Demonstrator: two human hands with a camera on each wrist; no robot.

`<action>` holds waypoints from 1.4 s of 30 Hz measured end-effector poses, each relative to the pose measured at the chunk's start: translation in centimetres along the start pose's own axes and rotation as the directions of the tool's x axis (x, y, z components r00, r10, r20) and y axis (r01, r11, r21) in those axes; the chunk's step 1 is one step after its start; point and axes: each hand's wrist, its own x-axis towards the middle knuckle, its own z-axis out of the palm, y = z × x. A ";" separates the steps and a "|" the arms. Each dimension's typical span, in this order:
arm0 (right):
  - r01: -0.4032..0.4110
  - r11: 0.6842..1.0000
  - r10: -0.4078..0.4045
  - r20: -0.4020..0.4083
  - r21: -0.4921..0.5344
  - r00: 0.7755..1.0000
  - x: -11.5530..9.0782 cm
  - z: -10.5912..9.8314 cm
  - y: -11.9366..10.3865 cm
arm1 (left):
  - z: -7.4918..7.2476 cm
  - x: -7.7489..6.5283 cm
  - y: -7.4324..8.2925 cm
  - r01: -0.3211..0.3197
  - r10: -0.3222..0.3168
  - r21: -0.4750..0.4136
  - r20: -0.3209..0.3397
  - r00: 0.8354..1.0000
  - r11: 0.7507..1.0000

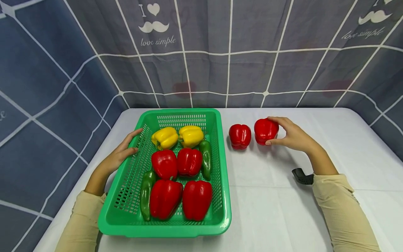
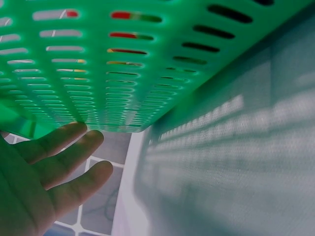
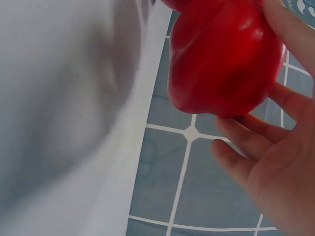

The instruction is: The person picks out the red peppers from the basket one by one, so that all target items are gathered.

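Observation:
My right hand (image 1: 291,134) holds a glossy red bell pepper (image 1: 266,131) between thumb and fingers; in the right wrist view the pepper (image 3: 224,59) hangs above the white cloth. Another red bell pepper (image 1: 240,136) sits just left of it on the table. At the left rim of a green plastic basket (image 1: 163,230) rests my left hand (image 1: 118,157), thumb and index finger over the edge. In the left wrist view, the other fingers (image 2: 74,167) extend loosely along the outside of the slotted wall. Inside lie red peppers (image 1: 197,200), two yellow peppers (image 1: 191,136) and green chillies (image 1: 147,194).
A white cloth (image 1: 270,217) covers the table. Grey-blue checked fabric (image 1: 207,73) with white lines hangs behind it and along both sides. A black curved piece (image 1: 302,176) sticks out by the right wrist, at the sleeve.

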 end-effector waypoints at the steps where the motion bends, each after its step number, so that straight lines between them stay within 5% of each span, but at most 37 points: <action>1: 0.004 1.000 -0.004 0.004 -0.001 1.000 0.0 0.0 0.0 | 0.0 0.0 0.0 -0.001 0.001 0.000 -0.001 1.000 1.000; 42: -0.007 0.998 -0.002 0.141 0.063 0.990 0.1 1.2 1.2 | 0.1 0.1 -0.1 0.000 0.000 0.001 -0.008 1.000 1.000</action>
